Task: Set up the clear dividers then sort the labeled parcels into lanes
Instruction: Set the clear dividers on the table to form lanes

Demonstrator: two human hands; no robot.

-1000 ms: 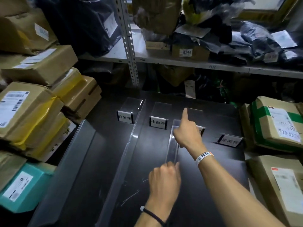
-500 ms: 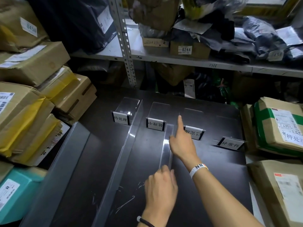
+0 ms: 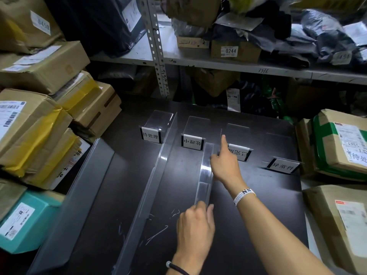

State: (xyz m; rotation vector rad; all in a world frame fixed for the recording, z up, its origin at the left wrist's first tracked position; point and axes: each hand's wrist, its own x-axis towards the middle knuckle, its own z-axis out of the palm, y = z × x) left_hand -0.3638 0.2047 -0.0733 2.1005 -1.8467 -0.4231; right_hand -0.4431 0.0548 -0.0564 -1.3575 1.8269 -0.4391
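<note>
nearest to us, the left hand [image 3: 195, 229] curls its fingers round the near end of a short clear divider [image 3: 205, 173], which lies along the dark surface [image 3: 258, 215] running away from us. further along it, the right hand [image 3: 225, 167] lies against the divider's right side, thumb touching the strip and index finger stretched straight toward the far end. its other fingers are tucked under, and we cannot tell whether they grip it.

just to the left, apart from it, a long clear divider [image 3: 158, 171] stands upright, reaching from the near edge almost to the far one. at the near left sits a teal box [image 3: 25, 221].

beyond the hands, four label stands [image 3: 192, 141] sit in a row across the surface, and the short divider points between the second and third. taped cardboard parcels [image 3: 29, 132] are stacked to the left and more parcels [image 3: 341, 141] to the right. farthest off, a metal shelf [image 3: 218, 65] carries bags and a small box marked 0244 [image 3: 234, 50].
</note>
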